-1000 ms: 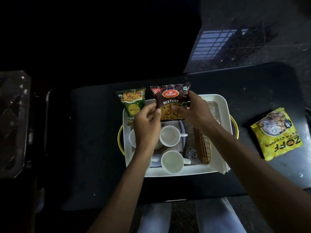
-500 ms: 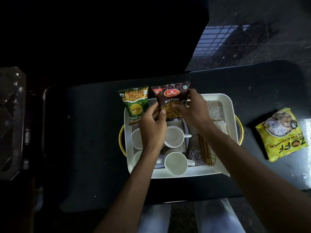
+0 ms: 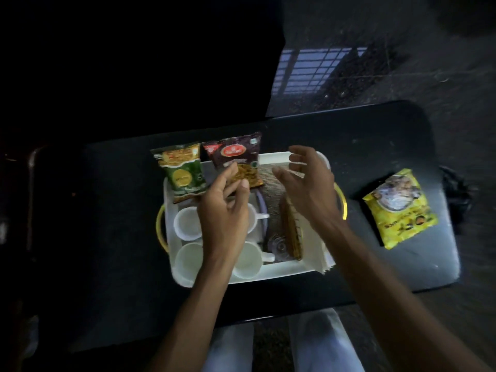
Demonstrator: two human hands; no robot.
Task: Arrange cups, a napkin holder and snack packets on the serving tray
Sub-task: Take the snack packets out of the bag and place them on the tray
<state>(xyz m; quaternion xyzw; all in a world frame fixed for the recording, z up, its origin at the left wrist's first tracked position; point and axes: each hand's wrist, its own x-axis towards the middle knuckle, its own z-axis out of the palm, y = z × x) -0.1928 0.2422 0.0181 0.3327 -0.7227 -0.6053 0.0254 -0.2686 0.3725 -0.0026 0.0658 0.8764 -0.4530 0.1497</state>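
A white serving tray (image 3: 279,272) with yellow handles sits on the dark table. Several white cups (image 3: 186,224) fill its left half. A woven napkin holder (image 3: 292,232) stands at its right, with white napkins beside it. A green snack packet (image 3: 182,170) and a maroon snack packet (image 3: 236,157) lean against the tray's far rim. My left hand (image 3: 225,213) hovers over the cups, its fingertips at the maroon packet's lower edge; whether they touch it I cannot tell. My right hand (image 3: 306,183) hangs spread above the tray's right side and holds nothing.
A yellow snack packet (image 3: 400,208) lies flat on the table to the right of the tray. A small clear glass object (image 3: 279,247) sits in the tray by the napkin holder. The table's near edge runs just below the tray; my knees show beneath it.
Both hands have let go of the maroon packet, which now leans on the tray's far rim. My right hand has drawn back to the right with its fingers spread.
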